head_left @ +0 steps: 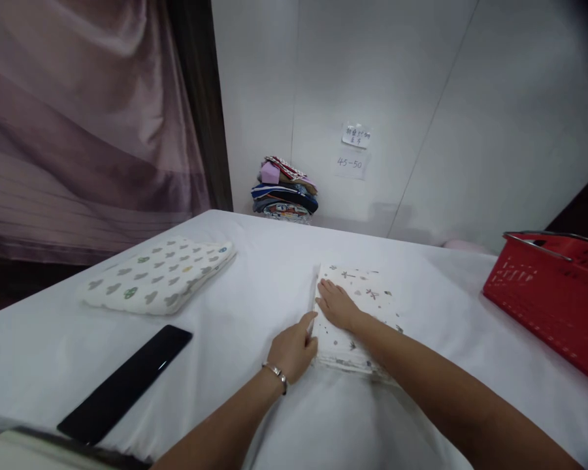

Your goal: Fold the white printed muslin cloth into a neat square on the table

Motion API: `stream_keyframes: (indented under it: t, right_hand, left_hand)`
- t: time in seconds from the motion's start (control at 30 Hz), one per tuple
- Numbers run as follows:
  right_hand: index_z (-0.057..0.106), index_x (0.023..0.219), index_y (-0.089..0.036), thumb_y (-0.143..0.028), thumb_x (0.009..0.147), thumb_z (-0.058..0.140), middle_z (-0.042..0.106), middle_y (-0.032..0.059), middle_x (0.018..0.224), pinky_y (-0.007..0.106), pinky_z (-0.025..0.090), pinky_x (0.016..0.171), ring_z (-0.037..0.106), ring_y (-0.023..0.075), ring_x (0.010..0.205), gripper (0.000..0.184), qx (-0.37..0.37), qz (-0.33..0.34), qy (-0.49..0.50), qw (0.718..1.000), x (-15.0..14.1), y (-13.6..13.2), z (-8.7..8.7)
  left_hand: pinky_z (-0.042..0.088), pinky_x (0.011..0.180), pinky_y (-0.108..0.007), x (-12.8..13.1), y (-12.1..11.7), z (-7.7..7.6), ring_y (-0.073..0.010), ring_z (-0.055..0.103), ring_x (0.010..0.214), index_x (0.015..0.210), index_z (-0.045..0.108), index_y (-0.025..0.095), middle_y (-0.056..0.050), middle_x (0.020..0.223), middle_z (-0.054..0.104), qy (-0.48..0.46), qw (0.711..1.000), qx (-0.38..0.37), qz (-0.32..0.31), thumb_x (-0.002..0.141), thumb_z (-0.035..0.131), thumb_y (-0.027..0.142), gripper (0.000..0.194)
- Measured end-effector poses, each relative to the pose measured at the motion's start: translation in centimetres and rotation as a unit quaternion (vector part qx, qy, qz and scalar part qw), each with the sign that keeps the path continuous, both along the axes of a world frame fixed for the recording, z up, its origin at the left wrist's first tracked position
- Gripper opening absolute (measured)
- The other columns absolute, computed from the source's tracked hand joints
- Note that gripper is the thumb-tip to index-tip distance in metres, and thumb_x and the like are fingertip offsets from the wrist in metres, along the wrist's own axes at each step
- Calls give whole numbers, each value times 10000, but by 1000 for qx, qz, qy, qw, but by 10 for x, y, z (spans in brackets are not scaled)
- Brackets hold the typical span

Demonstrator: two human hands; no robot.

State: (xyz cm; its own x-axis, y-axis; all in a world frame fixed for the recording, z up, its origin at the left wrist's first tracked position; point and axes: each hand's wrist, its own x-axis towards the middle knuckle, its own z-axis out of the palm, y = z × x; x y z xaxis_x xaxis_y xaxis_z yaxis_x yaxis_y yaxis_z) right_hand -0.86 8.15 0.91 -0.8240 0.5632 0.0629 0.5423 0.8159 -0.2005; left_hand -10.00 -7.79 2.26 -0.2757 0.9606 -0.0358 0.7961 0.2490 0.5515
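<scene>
White table [255, 281] spreads beneath my grip; red basket [549, 300] well R of it, cut off. Printed cloth [367, 297], part-hidden by forearm, lies under R hand [339, 307], flat & ungrasping; L hand [293, 350] at its L edge, can't tell if pinching.

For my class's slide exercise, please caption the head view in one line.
Right hand flat on a folded patterned cloth, left hand at its edge, red basket off to the right.

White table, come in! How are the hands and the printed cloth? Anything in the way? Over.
Right hand flat on folded printed cloth. Left hand at its left edge. Red basket apart, off right; nothing seen blocking.
</scene>
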Motion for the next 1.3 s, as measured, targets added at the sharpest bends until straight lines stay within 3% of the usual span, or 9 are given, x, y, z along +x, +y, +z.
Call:
stream_keyframes:
  t: [0.13,0.33,0.57,0.73,0.87,1.07,1.3]
  right_hand:
    - [283,1351,-129,-427,884,263,201,127,1440,404,144,1036,141,227,1322,554,-13,12,-20,1000,-2,13,7]
    - [241,1370,-96,-507,869,218,156,125,1451,421,99,1042,99,245,1329,648,-13,-36,-49,998,-30,38,5]
    - [268,1357,-97,-482,862,240,185,131,1443,413,96,1036,114,247,1324,628,11,-18,-70,997,-40,40,4]
    - [269,1352,-83,-488,851,269,162,133,1449,434,71,1038,85,256,1327,644,11,-54,-71,996,-47,43,2]
    - [225,1373,-89,-449,857,268,132,113,1458,416,53,1049,64,234,1333,630,10,-68,-54,996,-51,42,-2]
    - [244,1365,-79,-502,853,262,130,139,1454,457,67,1040,69,265,1330,665,-22,-77,-69,994,-50,28,8]
    - [270,1356,-87,-503,831,331,73,138,1462,433,35,1051,17,255,1334,672,-17,-68,-55,996,-51,9,2]
  left_hand:
    - [377,712,-237,1,-1,1,-145,564,845,1141,520,275,8,948,632,5,999,16,-28,783,405,239,377]
    - [388,735,-250,-1,0,-4,-154,567,855,1140,538,271,4,963,639,-3,1000,18,-22,771,411,244,391]
    - [391,734,-260,-2,0,-3,-162,576,827,1135,547,263,-2,956,649,-14,999,18,-25,759,416,242,399]
    - [391,743,-262,-1,0,-2,-167,573,843,1129,551,263,-9,961,645,-18,999,10,-29,760,422,238,392]
    - [389,740,-261,-2,1,-1,-172,569,853,1132,550,259,-14,968,644,-24,999,5,-33,761,425,230,392]
    - [381,722,-250,-4,2,-3,-163,569,840,1126,550,268,-3,946,647,-22,999,7,-27,760,436,228,385]
    - [368,694,-238,-6,3,-6,-154,562,826,1077,579,274,5,909,645,-28,998,17,-45,758,434,220,354]
